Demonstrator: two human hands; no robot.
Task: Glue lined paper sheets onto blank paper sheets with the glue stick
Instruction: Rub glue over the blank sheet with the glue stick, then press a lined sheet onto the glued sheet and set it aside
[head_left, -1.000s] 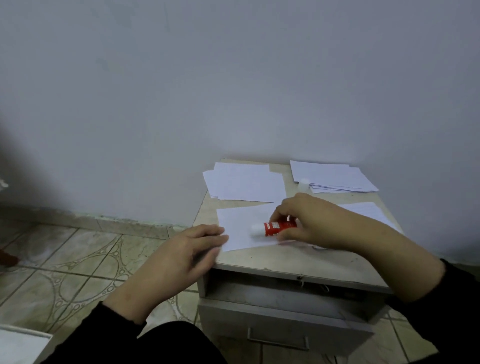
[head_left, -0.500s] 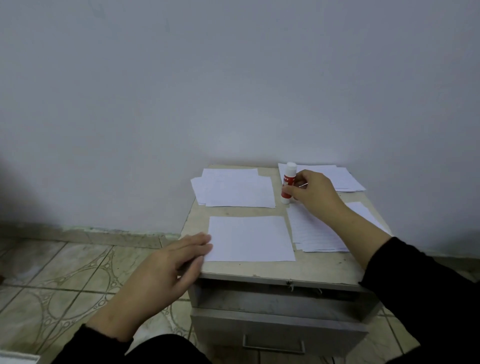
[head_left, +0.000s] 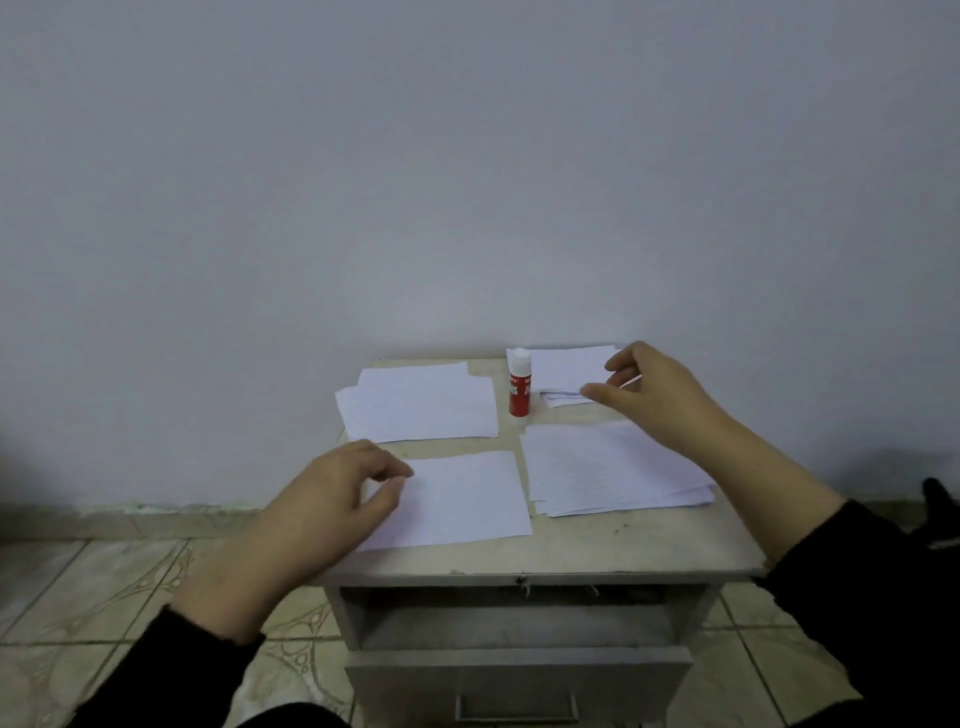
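Glue stick (head_left: 519, 387) label print: too blurred to read.

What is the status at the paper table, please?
Both hands empty: left hand at the front sheet, right hand by the back stack. Glue stick upright, capped. Nothing obstructing.

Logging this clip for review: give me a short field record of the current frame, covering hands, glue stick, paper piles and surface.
left hand: fingers loosely curled, over the left edge of the front sheet; actual contact unclear
right hand: open, holds nothing, in front of the back right pile
glue stick: upright, capped, free of both hands, beside the back right pile
back left pile: loose sheets, fanned
lined stack: front right, faint ruled lines
table: small, drawer below pulled partly out
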